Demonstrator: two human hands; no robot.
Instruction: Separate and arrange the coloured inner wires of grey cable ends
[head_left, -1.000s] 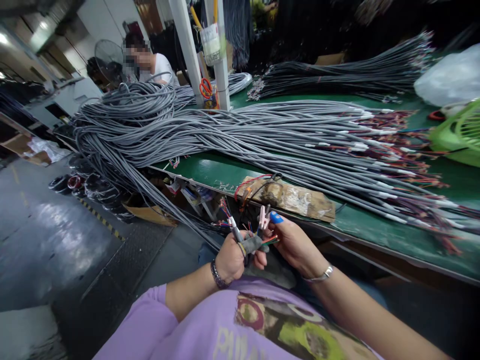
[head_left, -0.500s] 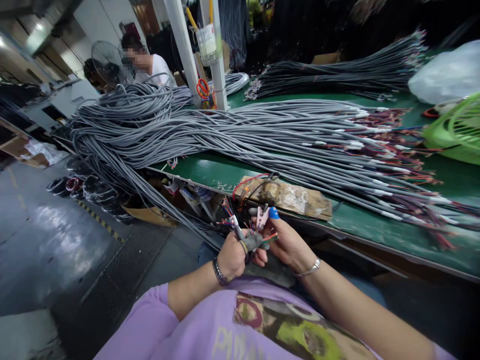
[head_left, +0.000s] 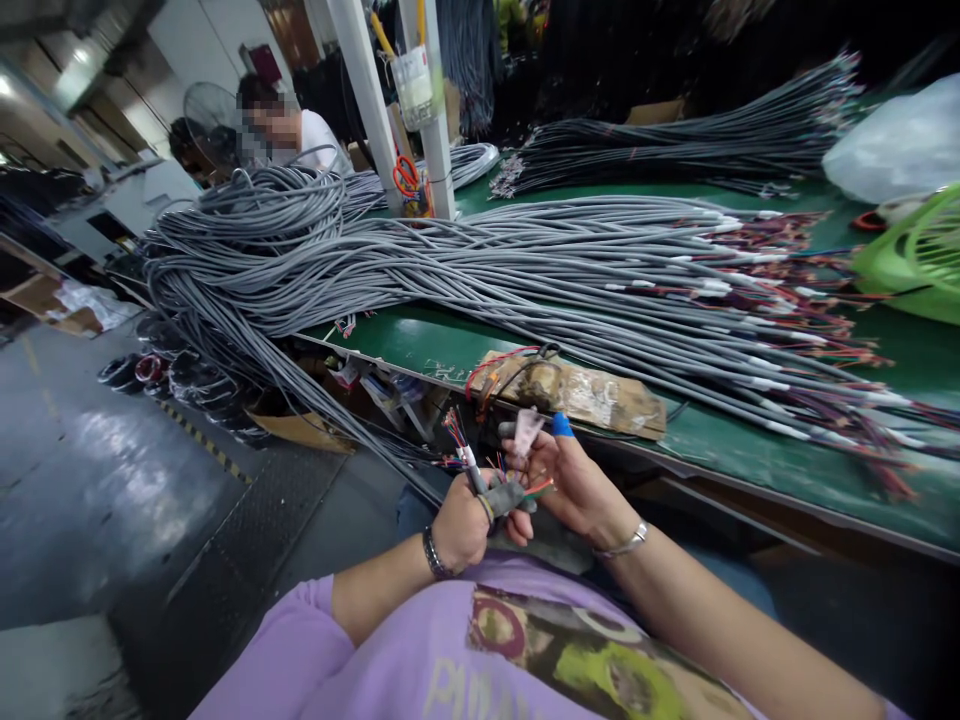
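Observation:
My left hand (head_left: 463, 520) is closed round the end of a grey cable (head_left: 480, 478), whose coloured wires (head_left: 454, 428) fan out above the fist. My right hand (head_left: 574, 480) pinches a small pink clip (head_left: 526, 430) between thumb and a finger capped in blue (head_left: 562, 424). The clip sits just right of the wire ends and is blurred by motion. Both hands hover below the near edge of the green table (head_left: 420, 345), over my lap.
A big heap of grey cables (head_left: 420, 255) with stripped coloured ends covers the table. A taped brown board (head_left: 585, 395) with red wires lies at the near edge. A green fan (head_left: 919, 260) stands right, white posts (head_left: 435, 110) at the back. Another person (head_left: 296, 125) sits far left.
My right hand lifted the pink clip slightly and shifted it; it now shows blurred. My left hand keeps its hold on the cable end.

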